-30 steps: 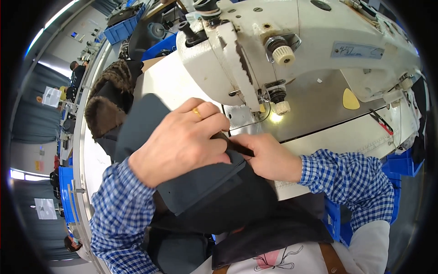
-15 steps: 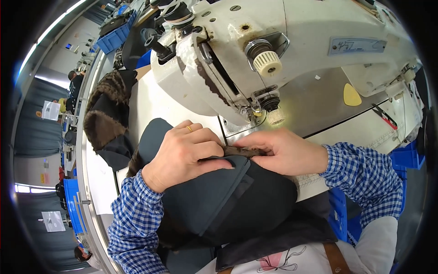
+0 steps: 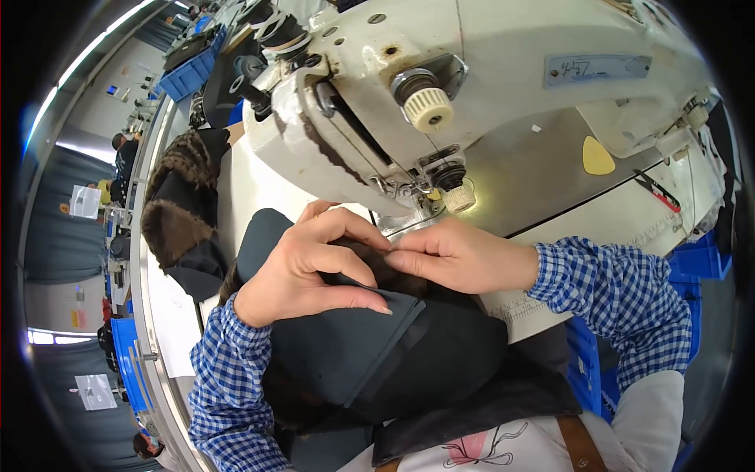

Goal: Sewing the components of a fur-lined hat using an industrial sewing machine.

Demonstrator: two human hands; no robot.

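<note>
A dark grey fabric piece (image 3: 330, 330) with brown fur on its inner side (image 3: 373, 263) lies in front of the sewing machine's needle area (image 3: 417, 204). My left hand (image 3: 303, 267) is bent over its upper edge, thumb resting along the grey fabric and the other fingers on the fur side. My right hand (image 3: 460, 256) pinches the fur edge between thumb and forefinger, right beside my left fingertips. The edge lies just short of the presser foot, whose contact with the fabric I cannot make out. A grey flap of the piece (image 3: 263, 236) stands up beyond my left wrist.
The white sewing machine (image 3: 503, 47) spans the top. Another fur-lined piece (image 3: 185, 212) lies on the left of the table. To the right are a yellow rounded piece (image 3: 598, 156) and red-and-black thread snips (image 3: 659, 191). Blue bins (image 3: 700, 259) stand beyond the table edge.
My left thumb and fingers have spread apart, showing more brown fur between them. My right hand has shifted left, its fingertips now pinched together beside the left ones.
</note>
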